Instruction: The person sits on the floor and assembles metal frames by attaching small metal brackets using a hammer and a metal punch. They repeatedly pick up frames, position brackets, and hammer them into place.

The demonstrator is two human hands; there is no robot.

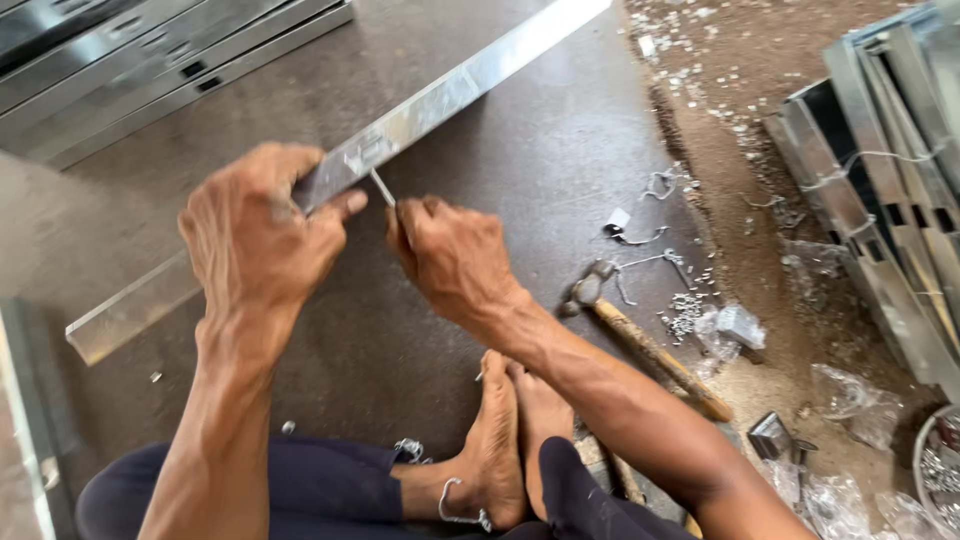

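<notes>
Left hand (262, 235) clamped right over the long metal strip (440, 95), fingers wrapped across its top edge and thumb pressed underneath, about a third of the way up from its near end. The strip runs on a diagonal over the dark floor (540, 170), near end low on the left, far end off the top of the view. Right hand (450, 255) sits just beside the left, fingers pinched tight on a thin metal pin (383, 188) whose tip meets the strip's lower edge. The two hands are close but not touching.

Bare feet (505, 440) tucked in below the hands. A wooden-handled hammer (640, 345) lies on the floor just right of the right forearm, with wire scraps (650, 262) and plastic bags (735, 328) beyond it. Stacked metal channels (880, 190) crowd the right edge, more channels (150, 60) fill the upper left. Open floor lies between the strip and the scraps.
</notes>
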